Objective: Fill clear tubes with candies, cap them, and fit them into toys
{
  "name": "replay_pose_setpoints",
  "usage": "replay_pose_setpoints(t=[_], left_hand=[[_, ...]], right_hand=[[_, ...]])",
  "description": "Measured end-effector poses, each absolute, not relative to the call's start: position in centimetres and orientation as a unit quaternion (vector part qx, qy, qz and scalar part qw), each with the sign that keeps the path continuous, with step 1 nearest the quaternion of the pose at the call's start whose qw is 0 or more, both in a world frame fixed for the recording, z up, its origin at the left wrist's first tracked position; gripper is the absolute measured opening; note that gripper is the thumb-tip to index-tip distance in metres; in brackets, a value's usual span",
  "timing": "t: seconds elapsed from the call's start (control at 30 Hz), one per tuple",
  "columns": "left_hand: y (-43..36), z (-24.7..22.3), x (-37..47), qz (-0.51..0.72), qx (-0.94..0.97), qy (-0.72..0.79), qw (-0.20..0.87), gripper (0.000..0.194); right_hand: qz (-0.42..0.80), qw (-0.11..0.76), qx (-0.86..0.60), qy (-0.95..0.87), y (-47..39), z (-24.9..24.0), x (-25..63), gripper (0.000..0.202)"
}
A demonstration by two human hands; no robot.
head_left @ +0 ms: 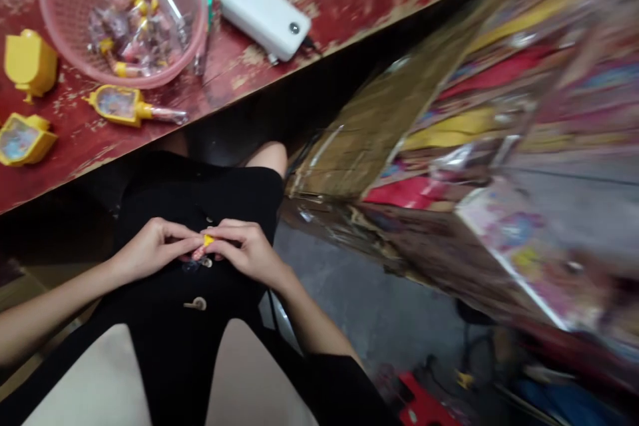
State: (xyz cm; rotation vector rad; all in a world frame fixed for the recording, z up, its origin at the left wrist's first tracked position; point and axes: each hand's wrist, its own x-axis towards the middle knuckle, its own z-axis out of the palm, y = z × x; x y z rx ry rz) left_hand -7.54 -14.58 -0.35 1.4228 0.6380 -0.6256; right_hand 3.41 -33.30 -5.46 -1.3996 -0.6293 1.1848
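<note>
Over my lap, my left hand (pixel 162 246) and my right hand (pixel 244 249) meet with fingertips pinched together. Between them is a small toy piece (pixel 200 251) with a yellow top and a pink, dotted lower part, partly hidden by the fingers. Some clear plastic shows just under it. Both hands appear to grip this piece, the left from one side and the right from the other. Beyond my knees, at the edge of the red table (pixel 254 80), lies a yellow toy (pixel 120 105) with a clear-wrapped stick end.
A pink basket (pixel 50 13) on the table holds several small wrapped pieces. Two yellow cases (pixel 30 63) stand to its left. A white power bank (pixel 264 13) with a cable lies right of it. At right, a large cardboard box (pixel 329 153) holds many colourful packages.
</note>
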Motion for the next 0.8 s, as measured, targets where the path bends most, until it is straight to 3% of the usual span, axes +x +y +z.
replay_pose_setpoints(t=[0.37, 0.8], left_hand=[[-14.6, -0.4, -7.2, -0.288, 0.661, 0.214, 0.660, 0.040], [-14.1, -2.2, -8.9, -0.269, 0.635, 0.231, 0.686, 0.038]], right_hand=[[0.532, 0.587, -0.563, -0.235, -33.2, -5.7, 3.3, 0.034], [0.502, 0.572, -0.582, -0.287, -32.7, -5.9, 3.5, 0.037]])
